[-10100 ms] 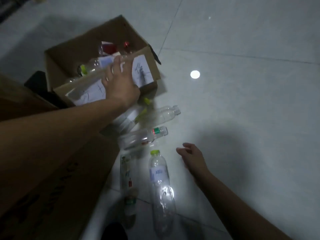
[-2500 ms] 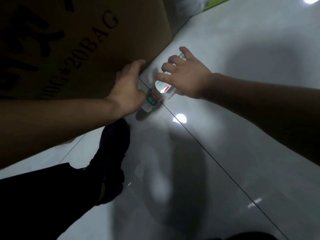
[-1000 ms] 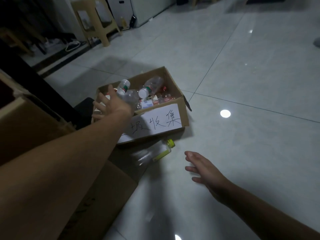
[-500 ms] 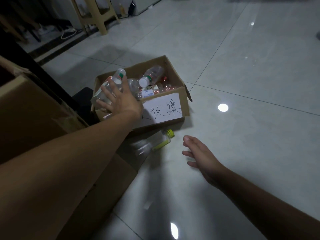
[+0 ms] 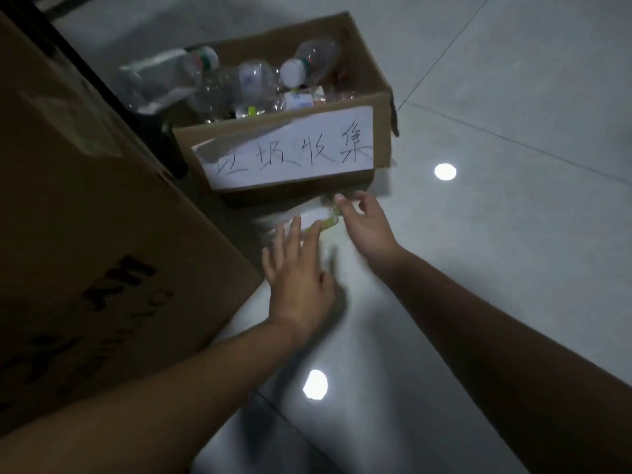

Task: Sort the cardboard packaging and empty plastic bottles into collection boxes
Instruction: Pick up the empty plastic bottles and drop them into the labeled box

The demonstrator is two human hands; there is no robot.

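1. A clear plastic bottle (image 5: 316, 218) with a yellow-green cap lies on its side on the tiled floor (image 5: 496, 268), just in front of the collection box (image 5: 381, 107).
2. The right hand (image 5: 364, 222) curls its fingers at the bottle's cap end; whether it grips is blurred, so I cannot tell.
3. The left hand (image 5: 295, 268) is spread flat, fingertips over the bottle's body.
4. The collection box holds several empty bottles and carries a white handwritten label (image 5: 290, 152).
5. A big cardboard carton (image 5: 85, 217) stands at the left.
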